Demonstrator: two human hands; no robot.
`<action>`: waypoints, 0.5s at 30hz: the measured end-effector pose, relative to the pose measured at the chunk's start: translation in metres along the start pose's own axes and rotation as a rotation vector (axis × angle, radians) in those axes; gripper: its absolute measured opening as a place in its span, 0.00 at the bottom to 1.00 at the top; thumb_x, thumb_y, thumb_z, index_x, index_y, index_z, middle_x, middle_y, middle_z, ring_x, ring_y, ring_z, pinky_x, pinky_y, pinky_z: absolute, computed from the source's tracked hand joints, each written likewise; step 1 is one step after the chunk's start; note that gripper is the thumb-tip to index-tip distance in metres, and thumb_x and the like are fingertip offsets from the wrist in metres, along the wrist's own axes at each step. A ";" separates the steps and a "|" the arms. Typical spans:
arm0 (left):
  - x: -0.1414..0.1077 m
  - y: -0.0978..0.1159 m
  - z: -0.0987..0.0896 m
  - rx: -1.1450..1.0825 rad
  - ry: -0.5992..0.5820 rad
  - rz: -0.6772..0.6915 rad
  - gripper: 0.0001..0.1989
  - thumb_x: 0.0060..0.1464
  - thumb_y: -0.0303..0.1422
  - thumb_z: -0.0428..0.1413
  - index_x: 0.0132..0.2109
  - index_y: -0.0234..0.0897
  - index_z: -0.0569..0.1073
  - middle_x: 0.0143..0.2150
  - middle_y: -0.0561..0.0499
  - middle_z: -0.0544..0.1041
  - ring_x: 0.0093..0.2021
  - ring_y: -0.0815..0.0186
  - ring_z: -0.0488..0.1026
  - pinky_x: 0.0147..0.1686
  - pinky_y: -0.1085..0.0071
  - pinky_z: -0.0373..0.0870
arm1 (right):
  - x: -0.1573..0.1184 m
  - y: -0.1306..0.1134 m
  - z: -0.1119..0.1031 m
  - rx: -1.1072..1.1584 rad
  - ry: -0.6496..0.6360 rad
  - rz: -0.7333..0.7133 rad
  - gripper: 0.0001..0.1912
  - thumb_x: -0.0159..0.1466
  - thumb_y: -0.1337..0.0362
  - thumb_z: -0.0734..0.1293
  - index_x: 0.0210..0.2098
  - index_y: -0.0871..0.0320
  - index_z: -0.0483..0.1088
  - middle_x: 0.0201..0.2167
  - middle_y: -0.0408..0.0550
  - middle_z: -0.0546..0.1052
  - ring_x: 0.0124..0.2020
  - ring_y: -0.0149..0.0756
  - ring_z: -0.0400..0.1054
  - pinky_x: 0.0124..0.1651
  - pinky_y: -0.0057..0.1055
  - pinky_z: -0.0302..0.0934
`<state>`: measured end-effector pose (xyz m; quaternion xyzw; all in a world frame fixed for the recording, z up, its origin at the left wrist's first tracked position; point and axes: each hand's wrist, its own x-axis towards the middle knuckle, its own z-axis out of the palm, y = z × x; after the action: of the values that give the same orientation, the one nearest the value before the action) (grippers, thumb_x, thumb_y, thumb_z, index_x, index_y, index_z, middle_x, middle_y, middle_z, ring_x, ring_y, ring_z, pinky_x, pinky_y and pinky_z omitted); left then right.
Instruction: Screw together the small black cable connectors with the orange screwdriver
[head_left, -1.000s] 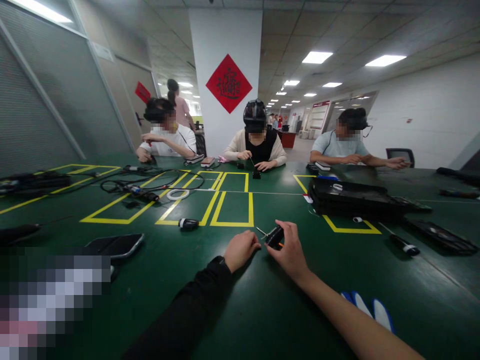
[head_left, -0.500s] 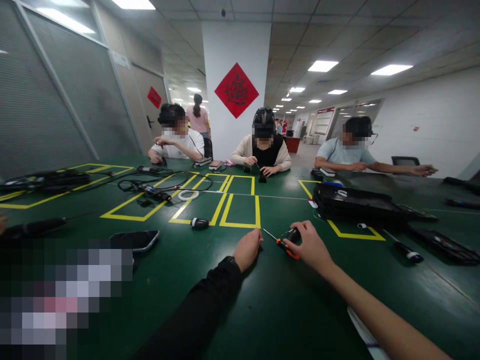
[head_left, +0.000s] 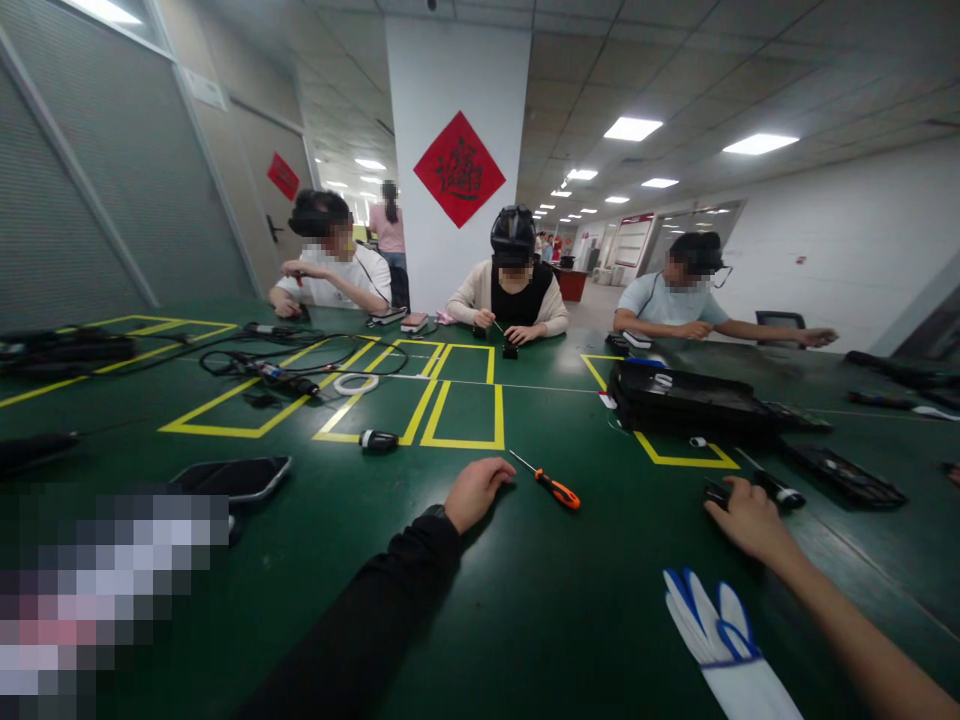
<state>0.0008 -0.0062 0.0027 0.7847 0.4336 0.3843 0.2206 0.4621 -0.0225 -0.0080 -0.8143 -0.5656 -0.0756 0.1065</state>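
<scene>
My left hand rests on the green table, its fingers extended and loosely bent, with nothing visible in them. Just right of its fingertips lies a screwdriver with an orange and black handle, its shaft pointing towards the hand. Farther right, my right hand is closed on a small black object at table level. Fingers cover most of that object, so its kind cannot be made out. Beyond that hand lies another screwdriver with a black and white handle.
White gloves with blue edging lie before my right forearm. A black open case stands behind the right hand. On the left are a phone, a black screwdriver bit holder-like piece and tangled cables. Several people sit opposite.
My right hand has moved right, carrying the small black object away from the orange screwdriver, which stays on the table. The left hand's fingers have loosened. The view has turned slightly right.
</scene>
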 end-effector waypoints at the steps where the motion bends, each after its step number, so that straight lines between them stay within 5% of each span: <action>1: 0.000 0.001 0.000 0.000 -0.004 0.001 0.11 0.54 0.30 0.46 0.38 0.37 0.73 0.33 0.49 0.76 0.36 0.66 0.71 0.40 0.70 0.65 | 0.000 0.004 0.002 0.020 0.008 -0.023 0.32 0.55 0.49 0.57 0.51 0.67 0.58 0.43 0.66 0.66 0.44 0.55 0.64 0.44 0.45 0.58; 7: 0.000 0.002 0.001 -0.011 -0.006 -0.018 0.10 0.53 0.29 0.46 0.36 0.37 0.71 0.32 0.50 0.74 0.34 0.67 0.70 0.38 0.71 0.65 | -0.010 0.019 0.007 0.150 0.145 -0.106 0.28 0.57 0.49 0.56 0.47 0.65 0.62 0.42 0.60 0.68 0.43 0.49 0.63 0.44 0.40 0.58; 15: 0.000 0.004 0.001 0.023 -0.016 -0.049 0.07 0.52 0.27 0.46 0.36 0.38 0.68 0.31 0.52 0.73 0.34 0.67 0.69 0.35 0.73 0.63 | -0.005 0.019 -0.012 -0.119 0.345 -0.044 0.26 0.56 0.48 0.56 0.42 0.62 0.66 0.42 0.61 0.68 0.47 0.56 0.56 0.43 0.48 0.51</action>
<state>0.0035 -0.0086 0.0043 0.7794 0.4551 0.3676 0.2244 0.4780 -0.0359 0.0006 -0.7815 -0.5512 -0.2496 0.1519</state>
